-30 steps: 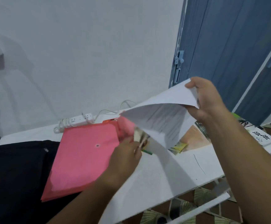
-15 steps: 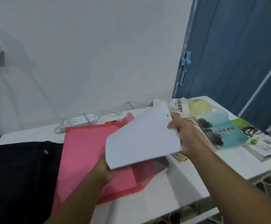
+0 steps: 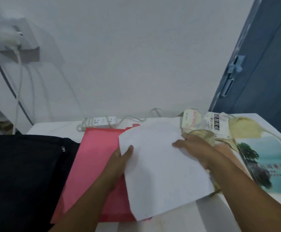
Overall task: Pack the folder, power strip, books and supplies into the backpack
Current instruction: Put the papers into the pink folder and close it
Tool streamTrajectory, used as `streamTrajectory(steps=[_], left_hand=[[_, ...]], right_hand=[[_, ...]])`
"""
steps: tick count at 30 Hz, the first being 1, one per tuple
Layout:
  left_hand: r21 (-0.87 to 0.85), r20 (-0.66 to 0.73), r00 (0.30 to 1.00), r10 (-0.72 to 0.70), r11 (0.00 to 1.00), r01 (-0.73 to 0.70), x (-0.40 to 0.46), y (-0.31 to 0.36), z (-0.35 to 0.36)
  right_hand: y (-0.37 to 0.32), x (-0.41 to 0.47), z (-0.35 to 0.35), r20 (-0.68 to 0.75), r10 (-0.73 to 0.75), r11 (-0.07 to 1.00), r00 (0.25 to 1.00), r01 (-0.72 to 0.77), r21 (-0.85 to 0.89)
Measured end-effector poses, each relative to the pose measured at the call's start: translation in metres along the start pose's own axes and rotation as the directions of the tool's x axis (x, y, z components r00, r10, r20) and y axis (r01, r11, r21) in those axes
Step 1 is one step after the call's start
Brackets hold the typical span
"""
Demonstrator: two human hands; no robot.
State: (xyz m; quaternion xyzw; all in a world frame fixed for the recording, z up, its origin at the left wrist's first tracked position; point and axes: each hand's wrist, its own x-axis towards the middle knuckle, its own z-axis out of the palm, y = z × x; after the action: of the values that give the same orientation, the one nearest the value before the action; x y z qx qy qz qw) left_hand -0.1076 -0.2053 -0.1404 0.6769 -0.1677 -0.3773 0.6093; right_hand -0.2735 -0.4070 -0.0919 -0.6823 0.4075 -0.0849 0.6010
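- On the white bench (image 3: 178, 218), mid-frame: paper sheets (image 3: 163, 173) held over pink folder (image 3: 94, 161); left hand (image 3: 118, 161) grips the left edge w/ thumb on top, right hand (image 3: 196, 149) presses flat on top, fingers fairly straight.
- Folder lies just left of + under the sheets, long axis running away from the person; left hand nearer it.
- Black backpack (image 3: 22, 173) far left, touching the folder.
- Count: 1 folder, 1 power strip (image 3: 104, 122) at the back, 2 books visible (book (image 3: 205, 124), green book (image 3: 266, 164)).

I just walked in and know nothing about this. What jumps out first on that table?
The bright pink folder lying flat in the middle, with a white sheet of paper held over its right half by both hands: the left hand grips the sheet's left edge, the right hand rests on its right side. A black backpack lies to the left, colourful books to the right, and a white power strip by the wall.
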Motion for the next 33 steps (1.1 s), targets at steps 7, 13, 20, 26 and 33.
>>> streamTrajectory(steps=[7, 13, 20, 26, 33], left_hand=[[0.339, 0.188, 0.973, -0.131, 0.939, 0.061, -0.007, -0.014, 0.043], [0.792, 0.341, 0.939, 0.042, 0.527, -0.31, 0.0, -0.027, 0.05], [0.932, 0.022, 0.895, 0.446, 0.315, -0.18, -0.009, -0.039, 0.034], [0.819, -0.103, 0.863, 0.495, 0.535, -0.209, -0.015, -0.033, 0.031], [0.579, -0.364, 0.816, 0.449, 0.795, -0.179, -0.025, -0.022, 0.027]], right_hand=[[-0.053, 0.008, -0.041, -0.166, -0.154, 0.963, 0.974, 0.186, 0.197], [-0.036, 0.017, 0.017, 0.033, 0.078, 0.571, 0.996, -0.072, 0.818], [0.037, 0.029, 0.045, -0.071, 0.249, 0.56, 0.966, -0.083, 0.824], [0.049, 0.02, 0.046, -0.316, 0.187, 0.684, 0.93, 0.107, 0.721], [0.053, 0.004, 0.053, -0.509, 0.11, 0.823, 0.854, 0.208, 0.528]])
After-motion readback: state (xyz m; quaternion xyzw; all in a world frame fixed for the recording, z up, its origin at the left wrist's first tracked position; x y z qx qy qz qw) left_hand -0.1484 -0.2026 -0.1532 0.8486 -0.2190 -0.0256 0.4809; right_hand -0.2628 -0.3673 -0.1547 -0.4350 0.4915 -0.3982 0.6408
